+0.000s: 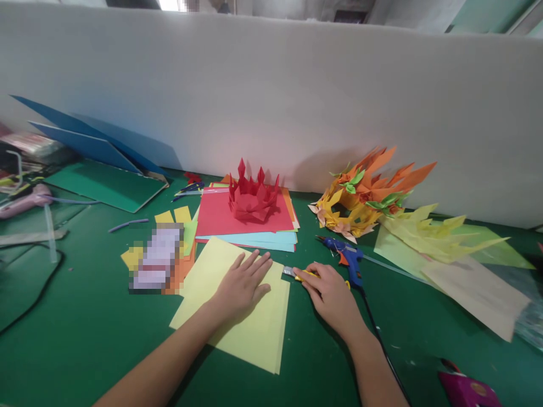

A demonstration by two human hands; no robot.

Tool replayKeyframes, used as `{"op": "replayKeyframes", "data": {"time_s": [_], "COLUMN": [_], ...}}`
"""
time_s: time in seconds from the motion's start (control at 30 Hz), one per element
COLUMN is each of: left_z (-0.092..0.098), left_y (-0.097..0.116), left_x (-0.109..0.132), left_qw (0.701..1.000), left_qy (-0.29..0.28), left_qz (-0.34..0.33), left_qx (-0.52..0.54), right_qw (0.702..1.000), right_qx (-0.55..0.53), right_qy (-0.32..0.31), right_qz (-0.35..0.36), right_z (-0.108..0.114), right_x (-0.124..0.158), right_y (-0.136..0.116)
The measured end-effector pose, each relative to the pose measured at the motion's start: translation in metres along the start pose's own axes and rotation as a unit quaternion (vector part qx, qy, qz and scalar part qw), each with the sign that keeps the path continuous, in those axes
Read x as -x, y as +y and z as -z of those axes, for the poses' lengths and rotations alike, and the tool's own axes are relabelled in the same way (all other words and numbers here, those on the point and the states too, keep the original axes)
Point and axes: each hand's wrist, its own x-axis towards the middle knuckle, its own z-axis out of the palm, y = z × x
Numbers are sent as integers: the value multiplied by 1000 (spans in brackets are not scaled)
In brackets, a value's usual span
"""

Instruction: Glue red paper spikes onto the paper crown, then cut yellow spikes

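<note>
Much Kept From View

A spread left hand [241, 287] covers part of some pale yellow paper [250, 342], while a right hand [328, 289] hides much of the grip of a yellow cutter [290, 272]; whether its tip touches the paper is too small to tell. Coarse blocks blur a pale rectangle [158, 254] (its markings unreadable). The bottom edge crops both forearms [169, 353] and a magenta object [469, 389]; the left edge, a pink glue gun [29, 203]; the right, crinkled clear plastic [530, 323].

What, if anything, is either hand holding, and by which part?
The right hand holds the utility knife by its yellow handle; the left hand holds nothing, lying flat on the yellow paper.
</note>
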Motion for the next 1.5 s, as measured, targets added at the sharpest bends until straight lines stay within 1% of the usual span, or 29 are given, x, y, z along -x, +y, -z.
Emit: {"op": "replayKeyframes", "data": {"time_s": [0.07,0.17,0.47,0.57,0.73,0.8,0.97,1.13,1.27,1.4,1.5], "left_z": [-1,-2,-4,-2,4,6,8,6,5,3,-2], "left_y": [0,0,-3,-3,0,0,0,-2,-2,-2,-2], "left_x": [0,0,2,2,1,2,8,14,14,14,15], "left_qw": [1000,1000,1000,1000,1000,999,999,999,999,999,1000], "left_qy": [-3,13,17,9,-25,-29,-23,-13,-8,-22,0], "left_qz": [3,-2,-19,-19,-16,-17,-33,-41,-39,-36,-19], "left_qx": [1,-1,7,7,5,6,8,6,-4,-17,-24], "right_qw": [1000,1000,1000,1000,1000,1000,999,997,996,996,996], "right_qx": [2,2,16,10,1,1,-5,-6,9,8,3], "right_qy": [-5,-5,13,7,-2,-2,9,-10,9,23,23], "right_qz": [-4,-8,3,3,4,6,43,81,85,84,82], "right_z": [0,-1,-4,-4,-3,-2,0,-1,-3,-4,-7], "right_x": [0,0,0,0,1,2,3,-1,-4,-3,-4], "right_y": [1,2,12,14,15,16,16,8,7,11,12]}}
